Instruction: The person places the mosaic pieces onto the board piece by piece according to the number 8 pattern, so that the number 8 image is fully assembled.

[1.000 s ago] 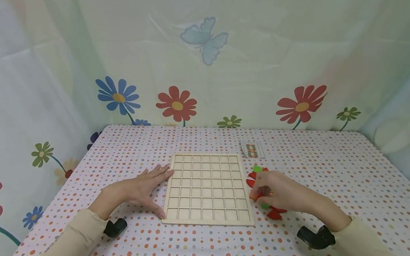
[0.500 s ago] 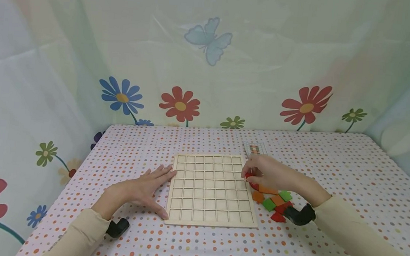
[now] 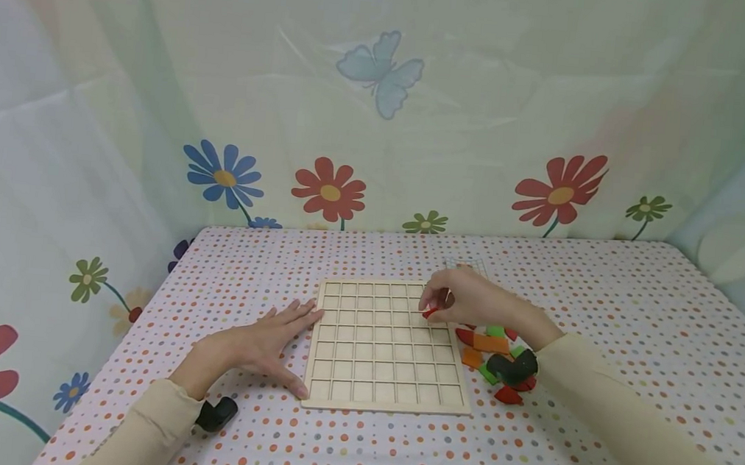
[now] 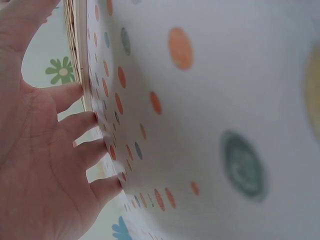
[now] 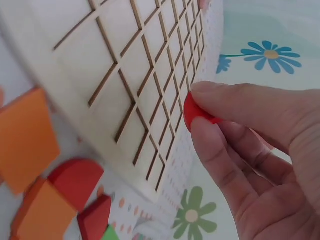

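Right fingers [image 5: 215,152] are pinching a red piece [image 5: 192,111] over the grid board [image 3: 363,371]; left fingers [image 4: 80,125], spread, are touching its left edge.

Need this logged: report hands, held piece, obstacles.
Left hand touches left edge of grid board. Right hand pinches red piece over its far right part. Loose pieces right of grid board, none blocking.

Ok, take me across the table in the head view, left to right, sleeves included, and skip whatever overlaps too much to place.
Left sleeve → left hand → wooden grid board → loose coloured pieces → right sleeve.
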A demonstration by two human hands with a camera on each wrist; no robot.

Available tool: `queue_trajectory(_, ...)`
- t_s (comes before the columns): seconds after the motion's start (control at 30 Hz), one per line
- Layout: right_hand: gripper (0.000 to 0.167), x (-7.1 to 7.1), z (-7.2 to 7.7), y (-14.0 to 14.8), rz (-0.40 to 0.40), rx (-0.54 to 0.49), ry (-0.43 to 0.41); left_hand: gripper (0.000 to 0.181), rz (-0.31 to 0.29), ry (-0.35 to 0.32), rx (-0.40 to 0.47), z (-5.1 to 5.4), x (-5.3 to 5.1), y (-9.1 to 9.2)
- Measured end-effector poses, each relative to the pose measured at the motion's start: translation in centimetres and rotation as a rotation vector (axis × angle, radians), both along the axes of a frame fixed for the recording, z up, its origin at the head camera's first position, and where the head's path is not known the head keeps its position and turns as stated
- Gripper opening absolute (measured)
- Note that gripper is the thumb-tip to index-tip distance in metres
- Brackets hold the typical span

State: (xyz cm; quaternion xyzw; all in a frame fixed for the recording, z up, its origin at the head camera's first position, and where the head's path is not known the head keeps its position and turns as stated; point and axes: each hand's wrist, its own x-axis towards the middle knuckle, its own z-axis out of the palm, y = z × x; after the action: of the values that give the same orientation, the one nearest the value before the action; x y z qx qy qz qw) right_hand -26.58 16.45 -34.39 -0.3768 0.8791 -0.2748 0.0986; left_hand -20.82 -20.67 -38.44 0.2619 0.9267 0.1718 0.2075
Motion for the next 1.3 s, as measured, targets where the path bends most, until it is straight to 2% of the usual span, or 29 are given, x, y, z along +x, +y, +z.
queue_trajectory(0.17,0.019,-0.7,-0.6,-1.1,-0.001,-0.016,-0.037,0.129,-0.001,0.001,-0.004,-0.1,0.0,0.0)
queue_trajectory(0.3,0.015,-1.4,-0.9,-2.3,-0.01,-0.068,-0.081,0.128,-0.002,0.001,-0.001,0.0,0.0,-0.1)
queue_trajectory(0.47,0.017,-2.3,-1.2,-4.5,-0.013,-0.147,-0.075,0.128,-0.002,0.001,0.001,0.0,0.0,-0.2)
queue_trajectory(0.77,0.016,-2.9,-2.8,-7.5,-0.196,-0.246,-0.099,0.127,-0.009,0.003,-0.003,-0.2,-0.1,-0.1)
queue_trajectory(0.93,0.015,-2.9,-3.4,-8.5,-0.248,-0.24,-0.121,0.127,-0.007,-0.003,-0.007,-0.1,-0.1,-0.2)
queue_trajectory(1.3,0.014,-2.9,-3.7,-9.9,-0.27,-0.193,-0.147,0.127,0.0,-0.01,-0.011,-0.1,0.0,-0.2)
